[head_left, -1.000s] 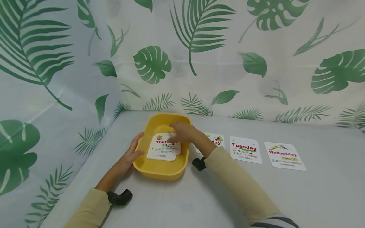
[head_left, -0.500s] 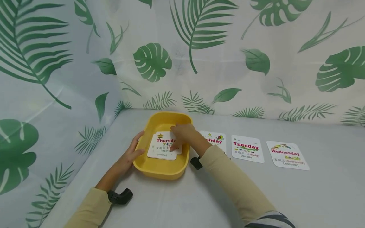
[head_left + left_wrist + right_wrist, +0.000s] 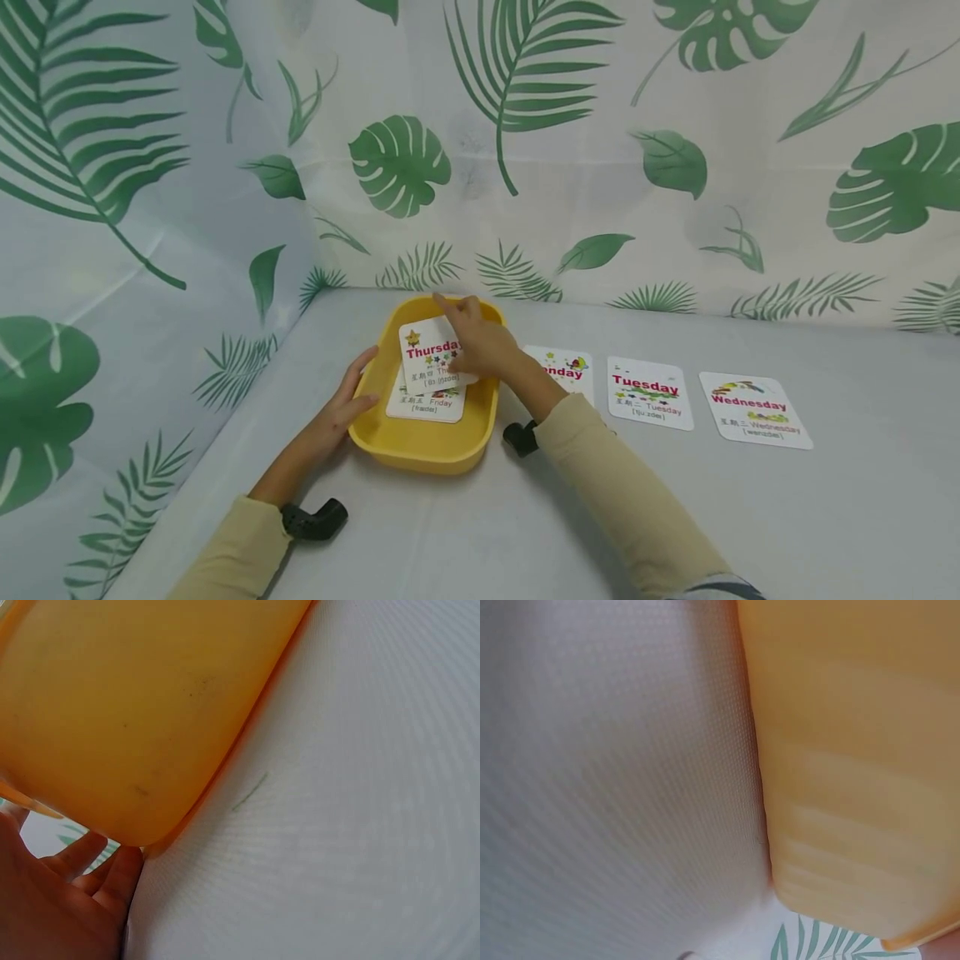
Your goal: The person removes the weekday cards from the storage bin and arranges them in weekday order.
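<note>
In the head view a yellow plastic tray (image 3: pixel 431 460) holds white day-name cards. My left hand (image 3: pixel 333 418) grips the tray's left rim, thumb over the edge. In the left wrist view its fingers (image 3: pixel 116 881) lie against the outer wall. My right hand (image 3: pixel 486 343) reaches over the tray's right side and pinches the Thursday card (image 3: pixel 427 354) by its right edge. That card is tilted and partly overlaps the Friday card (image 3: pixel 426 408) lying on the tray floor. The right wrist view shows mainly the tray's outer wall (image 3: pixel 855 750), and the card is out of its sight.
Right of the tray, a Monday card (image 3: pixel 562 367), a Tuesday card (image 3: pixel 649 393) and a Wednesday card (image 3: pixel 756 410) lie in a row on the white-covered table (image 3: pixel 480 542). My right forearm partly hides the Monday card. A leaf-patterned sheet (image 3: pixel 555 183) hangs behind and at left.
The Thursday card has shifted up and to the left and turned, uncovering the Friday card's text beneath. My right hand has moved with it. My left hand stays on the tray.
</note>
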`<state>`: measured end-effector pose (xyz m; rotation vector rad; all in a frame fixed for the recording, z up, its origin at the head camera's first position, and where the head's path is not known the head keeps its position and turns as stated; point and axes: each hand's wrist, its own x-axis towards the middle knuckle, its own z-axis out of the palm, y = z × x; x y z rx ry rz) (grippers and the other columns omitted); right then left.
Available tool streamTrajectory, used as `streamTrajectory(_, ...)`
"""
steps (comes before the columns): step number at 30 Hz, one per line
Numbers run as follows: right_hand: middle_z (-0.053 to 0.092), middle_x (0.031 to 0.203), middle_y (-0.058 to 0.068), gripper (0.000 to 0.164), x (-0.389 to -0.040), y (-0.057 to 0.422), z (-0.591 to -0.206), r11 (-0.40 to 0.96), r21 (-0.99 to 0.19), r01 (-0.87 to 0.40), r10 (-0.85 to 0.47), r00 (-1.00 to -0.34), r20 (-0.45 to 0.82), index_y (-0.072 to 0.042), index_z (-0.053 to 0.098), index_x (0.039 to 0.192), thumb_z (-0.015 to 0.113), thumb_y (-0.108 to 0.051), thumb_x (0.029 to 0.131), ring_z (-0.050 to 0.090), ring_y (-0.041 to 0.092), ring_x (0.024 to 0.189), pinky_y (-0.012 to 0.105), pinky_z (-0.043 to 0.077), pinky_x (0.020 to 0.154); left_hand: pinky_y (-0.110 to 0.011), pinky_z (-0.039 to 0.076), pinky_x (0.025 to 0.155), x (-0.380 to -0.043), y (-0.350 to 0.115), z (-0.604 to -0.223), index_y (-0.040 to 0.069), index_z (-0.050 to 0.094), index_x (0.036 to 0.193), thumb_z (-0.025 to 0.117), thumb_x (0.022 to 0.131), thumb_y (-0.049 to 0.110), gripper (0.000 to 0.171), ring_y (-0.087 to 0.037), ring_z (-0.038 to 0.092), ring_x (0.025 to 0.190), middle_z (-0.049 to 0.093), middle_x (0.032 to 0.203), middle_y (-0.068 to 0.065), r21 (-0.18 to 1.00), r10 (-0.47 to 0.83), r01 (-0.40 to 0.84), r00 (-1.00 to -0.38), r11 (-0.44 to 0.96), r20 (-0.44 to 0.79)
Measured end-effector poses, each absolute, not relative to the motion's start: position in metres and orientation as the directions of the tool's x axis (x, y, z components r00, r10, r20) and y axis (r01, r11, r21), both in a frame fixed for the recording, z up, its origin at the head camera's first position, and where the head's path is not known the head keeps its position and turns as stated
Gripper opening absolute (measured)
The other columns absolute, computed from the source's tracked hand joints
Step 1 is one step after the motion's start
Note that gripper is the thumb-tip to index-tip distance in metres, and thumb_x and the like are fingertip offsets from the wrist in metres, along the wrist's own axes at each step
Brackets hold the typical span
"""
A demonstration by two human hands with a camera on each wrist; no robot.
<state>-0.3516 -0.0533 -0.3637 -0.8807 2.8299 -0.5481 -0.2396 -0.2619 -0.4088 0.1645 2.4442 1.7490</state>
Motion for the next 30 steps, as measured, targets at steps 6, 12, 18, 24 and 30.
streamTrajectory(6,0.021,0.146,0.012,0.100,-0.353,-0.053,-0.365,0.761,-0.406,-0.507,-0.556,-0.831,-0.003,-0.036,0.001,0.146,0.071,-0.017,0.077,0.054,0.018,0.063,0.026,0.046,0.060,-0.054,0.009,0.109,-0.240,-0.261,-0.408,0.019,0.004,0.146,0.038,0.089,0.019,0.067,-0.034,0.012,0.137,-0.002,0.154,-0.011,0.941,0.151,-0.004,-0.987,0.339,-0.058)
streamTrajectory(12,0.037,0.144,0.005,0.087,-0.354,-0.052,-0.364,0.761,-0.418,-0.496,-0.556,-0.830,-0.027,-0.041,0.010,0.144,0.067,-0.020,0.082,0.055,0.021,0.089,0.039,0.046,0.085,-0.054,0.009,0.109,-0.241,-0.260,-0.407,0.019,0.003,0.146,0.038,0.089,0.020,0.067,-0.033,0.011,0.138,-0.002,0.154,-0.011,0.937,0.149,0.001,-0.987,0.350,-0.055)
streamTrajectory(18,0.059,0.121,0.001,0.073,-0.353,-0.048,-0.367,0.710,-0.488,-0.507,-0.561,-0.827,0.042,-0.038,0.022,0.143,0.062,-0.020,0.085,0.056,0.017,0.077,0.031,0.047,0.072,-0.054,0.007,0.109,-0.241,-0.259,-0.407,0.018,0.004,0.146,0.038,0.088,0.020,0.067,-0.034,0.008,0.138,-0.003,0.154,-0.011,0.936,0.151,0.012,-0.988,0.352,-0.044)
streamTrajectory(24,0.062,0.091,0.007,0.065,-0.346,-0.033,-0.372,0.489,-0.703,-0.516,-0.520,-0.820,0.239,-0.028,0.031,0.142,0.061,-0.014,0.086,0.049,0.013,0.062,0.022,0.040,0.057,-0.055,0.007,0.108,-0.239,-0.260,-0.408,0.016,0.004,0.146,0.037,0.090,0.019,0.066,-0.035,0.010,0.138,-0.004,0.154,-0.013,0.945,0.174,0.031,-0.984,0.326,-0.028)
streamTrajectory(30,0.057,0.120,0.010,0.068,-0.332,-0.007,-0.367,0.283,-0.882,-0.376,-0.407,-0.880,0.244,-0.027,0.030,0.142,0.062,-0.010,0.085,0.061,0.021,0.091,0.028,0.051,0.073,-0.054,0.011,0.109,-0.239,-0.262,-0.408,0.020,0.003,0.146,0.037,0.090,0.021,0.065,-0.034,0.015,0.136,-0.002,0.154,-0.011,0.949,0.182,0.014,-0.982,0.316,-0.046)
